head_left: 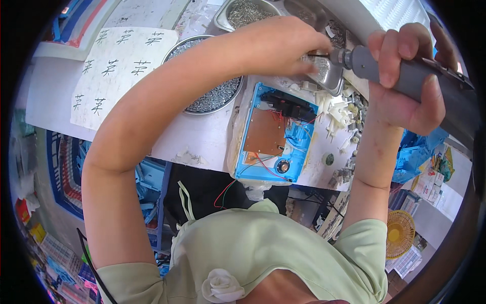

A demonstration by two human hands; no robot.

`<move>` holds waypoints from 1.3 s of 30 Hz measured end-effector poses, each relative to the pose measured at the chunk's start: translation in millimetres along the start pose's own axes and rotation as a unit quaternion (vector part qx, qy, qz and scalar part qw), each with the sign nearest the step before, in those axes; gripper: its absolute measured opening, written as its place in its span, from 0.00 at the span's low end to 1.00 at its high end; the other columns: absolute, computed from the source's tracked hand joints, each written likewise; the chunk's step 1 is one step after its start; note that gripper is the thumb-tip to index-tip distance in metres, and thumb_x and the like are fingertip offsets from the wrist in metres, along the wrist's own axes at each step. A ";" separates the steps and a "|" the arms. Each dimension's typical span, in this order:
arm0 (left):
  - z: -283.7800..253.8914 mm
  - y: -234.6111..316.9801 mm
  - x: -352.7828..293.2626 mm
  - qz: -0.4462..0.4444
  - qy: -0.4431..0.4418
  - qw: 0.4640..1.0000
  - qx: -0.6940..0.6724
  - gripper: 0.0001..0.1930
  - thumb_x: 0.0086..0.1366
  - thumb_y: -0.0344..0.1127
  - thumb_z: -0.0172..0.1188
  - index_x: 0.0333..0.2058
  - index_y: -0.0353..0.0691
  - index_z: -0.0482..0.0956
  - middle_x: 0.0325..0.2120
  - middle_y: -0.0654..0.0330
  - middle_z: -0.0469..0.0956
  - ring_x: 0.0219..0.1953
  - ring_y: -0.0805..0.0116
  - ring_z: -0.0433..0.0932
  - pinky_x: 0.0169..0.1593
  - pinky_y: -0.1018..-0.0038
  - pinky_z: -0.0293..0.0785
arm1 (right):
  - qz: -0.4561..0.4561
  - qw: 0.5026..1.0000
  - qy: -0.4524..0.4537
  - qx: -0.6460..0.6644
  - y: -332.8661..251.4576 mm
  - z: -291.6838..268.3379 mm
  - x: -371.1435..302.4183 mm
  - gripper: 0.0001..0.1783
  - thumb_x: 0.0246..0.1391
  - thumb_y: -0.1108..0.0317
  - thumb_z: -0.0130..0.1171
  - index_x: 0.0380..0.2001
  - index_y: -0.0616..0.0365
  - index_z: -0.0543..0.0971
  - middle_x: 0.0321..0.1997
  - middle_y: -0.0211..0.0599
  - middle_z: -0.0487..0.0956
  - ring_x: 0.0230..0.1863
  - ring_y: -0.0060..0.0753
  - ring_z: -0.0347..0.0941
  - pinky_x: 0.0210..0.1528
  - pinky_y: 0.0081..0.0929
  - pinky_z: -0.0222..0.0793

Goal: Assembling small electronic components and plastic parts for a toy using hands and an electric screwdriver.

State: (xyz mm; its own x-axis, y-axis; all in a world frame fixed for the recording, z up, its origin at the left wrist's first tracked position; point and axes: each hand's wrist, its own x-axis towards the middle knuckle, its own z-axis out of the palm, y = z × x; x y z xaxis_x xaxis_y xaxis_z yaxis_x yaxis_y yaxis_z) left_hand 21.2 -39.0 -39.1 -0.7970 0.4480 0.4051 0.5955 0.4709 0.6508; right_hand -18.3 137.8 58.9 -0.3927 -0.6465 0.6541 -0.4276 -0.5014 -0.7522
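Watching through the head camera, I take the open blue casing point(248, 170) as my landmark; it lies on the white table point(202, 147) right in front of the wearer's body, its inside facing up. Within the casing I can see a brown board point(266, 133) on the left part, a black module point(288, 107) along the far end, a round dark part point(283, 166) near the close right corner, and thin red and dark wires running between them. My right hand point(405, 71) is up beyond the casing's far right corner, its fingers wrapped around a grey power screwdriver point(377, 66) whose nose points leftward. My left hand point(298, 48) reaches across, past the far end of the casing, with its fingers bent close to the screwdriver's tip; I cannot tell whether they pinch the bit, a screw or nothing. Neither hand touches the casing. Just beyond the casing's far right corner, below the left fingertips in my view, stands a small metal tray point(333, 85). To the casing's left I see a round metal bowl point(238, 97) of screws, partly covered by the left forearm, and farther left of the casing a white sheet point(121, 55) with handwritten marks. Right of the casing lie scattered white plastic pieces point(339, 109) and a small green disc point(328, 159).
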 end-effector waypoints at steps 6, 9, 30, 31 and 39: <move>8.5 -19.6 35.6 0.001 -0.053 0.996 0.077 0.10 0.57 0.36 0.61 0.37 0.41 0.83 0.35 0.51 0.81 0.38 0.53 0.80 0.46 0.60 0.74 | -0.012 0.997 0.059 -0.037 -3.2 -35.4 -4.1 0.35 0.48 0.62 0.44 0.58 0.72 0.64 0.37 0.45 0.70 0.23 0.26 0.63 0.35 0.38 0.58; 20.0 -34.6 50.9 0.056 0.005 0.997 0.049 0.08 0.58 0.32 0.56 0.30 0.32 0.78 0.23 0.53 0.77 0.27 0.55 0.77 0.35 0.63 0.73 | -0.013 0.994 0.091 -0.060 -7.0 -48.0 -10.6 0.32 0.49 0.64 0.44 0.57 0.72 0.65 0.37 0.46 0.71 0.24 0.27 0.64 0.36 0.39 0.58; 20.0 -4.6 41.3 -0.149 0.062 0.945 -0.283 0.13 0.60 0.30 0.58 0.43 0.33 0.78 0.30 0.56 0.82 0.30 0.74 0.80 0.36 0.77 0.76 | -0.109 0.825 0.317 -0.455 -10.2 -31.4 -33.9 0.23 0.52 0.74 0.57 0.52 0.68 0.70 0.41 0.44 0.75 0.34 0.33 0.74 0.42 0.28 0.66; 20.9 -3.6 42.9 -0.140 0.067 0.933 -0.324 0.13 0.61 0.30 0.58 0.44 0.32 0.78 0.31 0.56 0.82 0.31 0.74 0.80 0.36 0.77 0.77 | -0.132 0.822 0.319 -0.454 -9.1 -26.8 -38.1 0.18 0.54 0.72 0.57 0.48 0.67 0.72 0.38 0.41 0.75 0.33 0.29 0.72 0.38 0.24 0.66; 19.9 22.8 36.3 -0.091 0.044 0.903 -0.417 0.11 0.66 0.28 0.56 0.46 0.33 0.70 0.34 0.58 0.80 0.34 0.75 0.79 0.35 0.81 0.73 | 0.411 0.878 0.188 -0.159 3.3 -23.1 -68.1 0.25 0.64 0.51 0.48 0.24 0.61 0.77 0.20 0.24 0.70 0.22 0.15 0.62 0.24 0.17 0.58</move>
State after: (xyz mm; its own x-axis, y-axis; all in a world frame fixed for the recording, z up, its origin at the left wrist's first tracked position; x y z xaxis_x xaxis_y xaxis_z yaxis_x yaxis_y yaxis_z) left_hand 7.8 3.2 -22.3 -0.9012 0.3410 0.2675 0.1992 -0.2221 0.9545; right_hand -11.8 193.5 13.7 -0.8906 -0.4490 -0.0731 -0.0570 0.2695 -0.9613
